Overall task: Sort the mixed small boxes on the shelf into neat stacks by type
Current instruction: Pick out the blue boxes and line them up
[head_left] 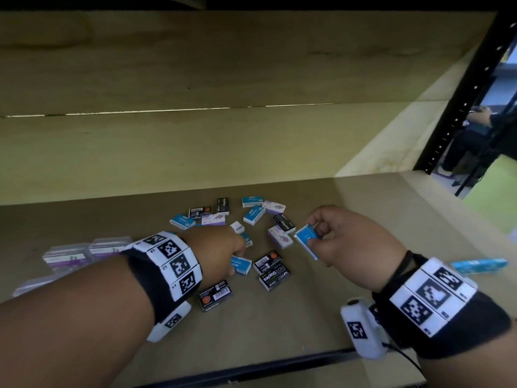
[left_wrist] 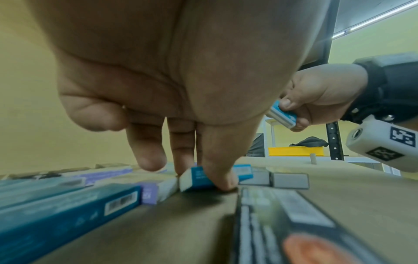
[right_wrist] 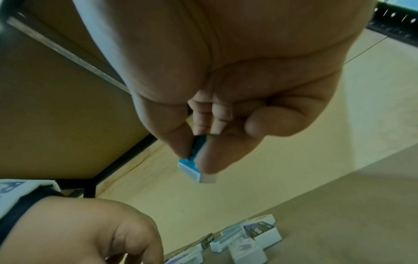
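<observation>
Small blue, purple and black boxes lie mixed on the brown shelf (head_left: pixel 363 289). My right hand (head_left: pixel 313 233) is raised above the heap. It pinches a blue box (head_left: pixel 306 242) between thumb and fingers. The right wrist view shows that blue box (right_wrist: pixel 194 169) tilted in the pinch of the right hand (right_wrist: pixel 194 159). My left hand (head_left: pixel 240 245) reaches down into the heap. In the left wrist view its thumb and fingers (left_wrist: pixel 221 178) pinch a small blue box (left_wrist: pixel 196 178) that stands on the shelf. Another blue box (head_left: pixel 241 264) lies under the left palm.
Purple boxes (head_left: pixel 70 256) are stacked at the far left, and a blue stack (head_left: pixel 479 266) lies at the right. Loose black staples boxes (head_left: pixel 274 277) (head_left: pixel 215 295) lie near the front. The shelf's front edge (head_left: pixel 251 368) is close; a black upright (head_left: pixel 461 107) stands at the right.
</observation>
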